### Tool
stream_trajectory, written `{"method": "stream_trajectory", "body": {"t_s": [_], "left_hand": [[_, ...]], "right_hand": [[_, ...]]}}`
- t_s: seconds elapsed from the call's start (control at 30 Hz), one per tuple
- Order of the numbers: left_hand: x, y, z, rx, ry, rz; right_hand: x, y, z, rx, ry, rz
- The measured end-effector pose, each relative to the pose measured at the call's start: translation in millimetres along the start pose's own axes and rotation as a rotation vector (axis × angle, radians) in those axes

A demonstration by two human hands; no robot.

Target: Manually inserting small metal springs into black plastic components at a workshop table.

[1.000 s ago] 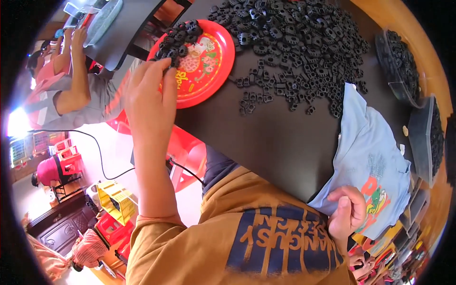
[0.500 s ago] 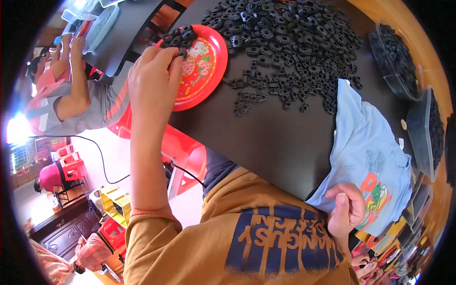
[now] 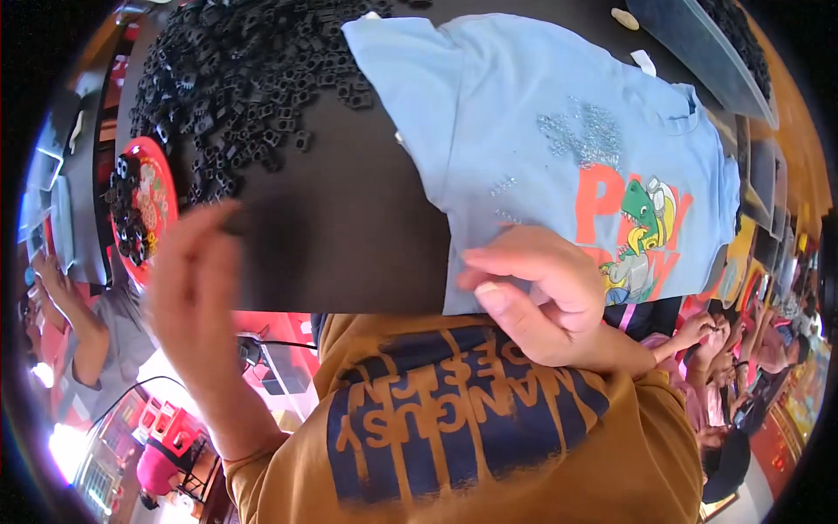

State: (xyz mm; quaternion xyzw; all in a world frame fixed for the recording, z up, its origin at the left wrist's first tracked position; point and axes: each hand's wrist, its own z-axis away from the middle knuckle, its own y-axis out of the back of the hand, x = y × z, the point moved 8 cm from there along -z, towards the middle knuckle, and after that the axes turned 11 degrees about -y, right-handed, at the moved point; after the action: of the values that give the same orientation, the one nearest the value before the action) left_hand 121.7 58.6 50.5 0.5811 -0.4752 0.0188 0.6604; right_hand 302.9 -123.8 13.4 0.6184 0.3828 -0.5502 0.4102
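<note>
Black plastic parts (image 3: 131, 214) piled on red plate (image 3: 167, 179) far left, more heaped loose on dark table (image 3: 367, 236) beside it. Left hand (image 3: 196, 271) motion-blurred near plate, can't tell if fingers are together or gripping; brown top (image 3: 297, 472) has big lettering on navy. Right hand (image 3: 546, 293) curled over blue shirt (image 3: 506, 96) with orange lettering, thumb near index, contact unclear; clear tub (image 3: 690, 52) upper right holds black pieces (image 3: 742, 39).

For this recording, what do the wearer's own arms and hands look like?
The left hand and right hand are ungloved; motion blurs the left. Mustard-brown fabric sleeves leave forearms bare, matching a mustard-brown shirt with a navy printed block. No watch shows.
</note>
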Motion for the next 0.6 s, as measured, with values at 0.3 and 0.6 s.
{"method": "stream_trajectory", "body": {"t_s": [0.3,0.6], "left_hand": [[102.9,-85.8,21.0,-0.372,-0.458,0.511],[120.9,-109.9,-12.0,-0.303,-0.697,0.110]], "right_hand": [[-6.7,10.7,5.8,-0.007,0.092,-0.107],[5.1,21.0,15.8,0.074,0.084,-0.351]]}}
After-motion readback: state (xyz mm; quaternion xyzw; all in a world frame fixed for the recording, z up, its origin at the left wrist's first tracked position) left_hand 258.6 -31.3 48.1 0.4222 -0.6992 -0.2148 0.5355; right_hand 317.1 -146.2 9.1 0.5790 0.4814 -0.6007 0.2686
